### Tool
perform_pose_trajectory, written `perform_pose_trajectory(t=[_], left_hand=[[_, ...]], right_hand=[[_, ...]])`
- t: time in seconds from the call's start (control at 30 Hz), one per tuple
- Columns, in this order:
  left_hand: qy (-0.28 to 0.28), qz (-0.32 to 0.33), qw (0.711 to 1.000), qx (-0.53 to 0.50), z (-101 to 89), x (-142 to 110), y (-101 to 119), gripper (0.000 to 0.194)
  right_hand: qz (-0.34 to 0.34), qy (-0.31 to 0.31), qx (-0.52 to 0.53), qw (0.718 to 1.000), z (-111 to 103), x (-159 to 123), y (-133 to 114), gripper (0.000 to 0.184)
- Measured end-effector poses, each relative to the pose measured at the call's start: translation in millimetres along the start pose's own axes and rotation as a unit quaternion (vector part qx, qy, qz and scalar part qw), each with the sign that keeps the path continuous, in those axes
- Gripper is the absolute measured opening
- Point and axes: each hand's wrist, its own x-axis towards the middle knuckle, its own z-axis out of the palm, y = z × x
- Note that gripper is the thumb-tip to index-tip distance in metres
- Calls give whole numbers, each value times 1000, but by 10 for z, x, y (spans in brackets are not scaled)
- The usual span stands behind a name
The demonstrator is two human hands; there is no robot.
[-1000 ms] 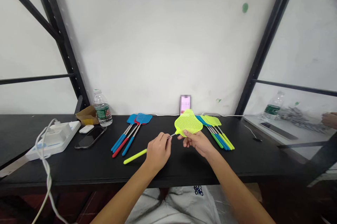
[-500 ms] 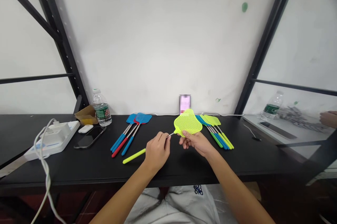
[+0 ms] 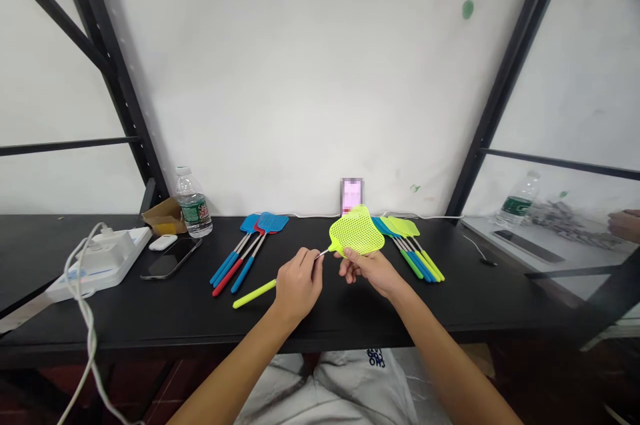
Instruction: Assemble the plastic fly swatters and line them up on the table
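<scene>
A yellow-green fly swatter is held in both hands above the black table, its perforated head to the right and its handle to the lower left. My left hand is closed around the thin metal shaft. My right hand pinches the lower edge of the head, thumb on top and fingers curled beneath. To the right of my right hand lies a group of blue, green and yellow fly swatters. Left of my left hand, several blue and red fly swatters rest with their heads toward the wall.
A water bottle, a cardboard box, a white case and a dark phone stand or lie at the left. Beyond them is a white power strip with cables. A blurred phone screen leans against the wall.
Almost nothing differs. Both hands keep their hold on the yellow-green fly swatter, and the view has shifted very slightly.
</scene>
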Motion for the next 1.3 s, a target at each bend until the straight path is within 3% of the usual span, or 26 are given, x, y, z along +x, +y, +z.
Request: perform_pose_trajectory(t=[0.77, 0.97, 1.13, 1.3], left_hand=[[-13, -9, 1000, -15, -4, -4, -9, 18], [-18, -4, 999, -44, -14, -1, 19, 16], [-23, 11, 996, -86, -19, 1, 45, 13], [-14, 14, 995, -102, -4, 4, 79, 21]], right_hand=[[13, -7, -17, 1000, 64, -1, 8, 46], [28, -62, -84, 994, 182, -18, 35, 47], [-39, -21, -77, 996, 272, -11, 64, 40], [-70, 36, 20, 997, 283, 17, 24, 32]])
